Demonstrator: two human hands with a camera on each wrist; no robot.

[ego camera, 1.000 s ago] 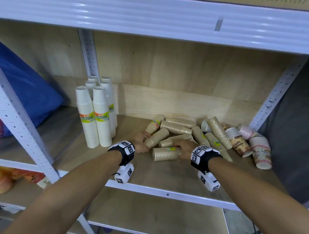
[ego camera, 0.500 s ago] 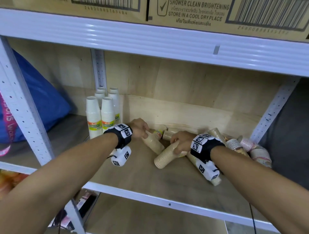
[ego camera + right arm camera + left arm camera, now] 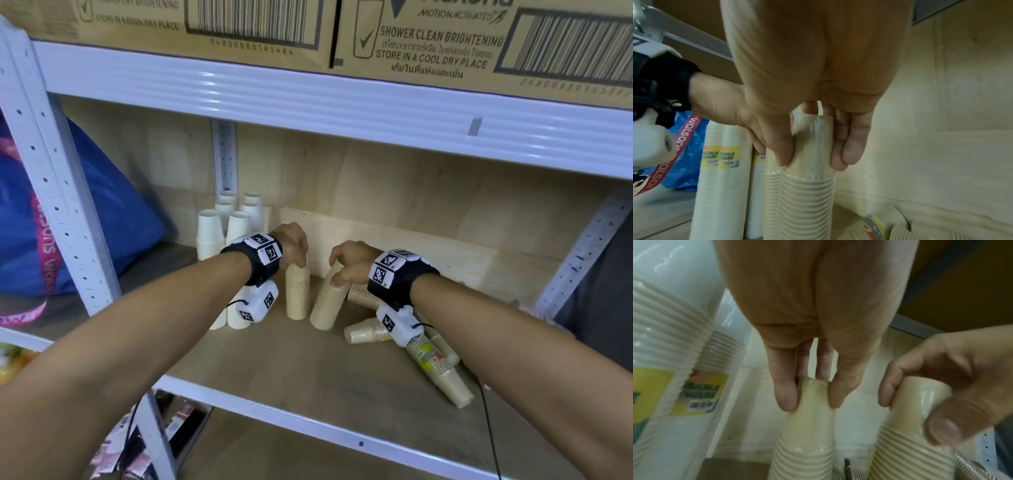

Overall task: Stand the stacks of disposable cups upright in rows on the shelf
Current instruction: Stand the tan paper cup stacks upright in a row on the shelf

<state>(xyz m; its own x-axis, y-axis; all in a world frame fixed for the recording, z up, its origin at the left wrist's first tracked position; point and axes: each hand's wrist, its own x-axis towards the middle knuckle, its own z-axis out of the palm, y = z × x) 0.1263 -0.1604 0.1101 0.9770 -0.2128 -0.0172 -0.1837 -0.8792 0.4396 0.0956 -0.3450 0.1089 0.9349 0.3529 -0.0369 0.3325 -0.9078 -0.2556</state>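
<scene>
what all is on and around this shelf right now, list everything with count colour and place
white cup stacks: six, white, upright at back left
held tan stacks: two, tan; left one upright, right one tilted
lying tan stacks: several, tan, on their sides at right
shelf: one, wood board, white frame
cardboard boxes: two, brown, on the tier above
blue bag: one, blue, left bay
hands: left grips the upright stack's top, right grips the tilted one's top

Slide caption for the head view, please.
Left hand and right hand each grip a tan cup stack on the shelf.
</scene>
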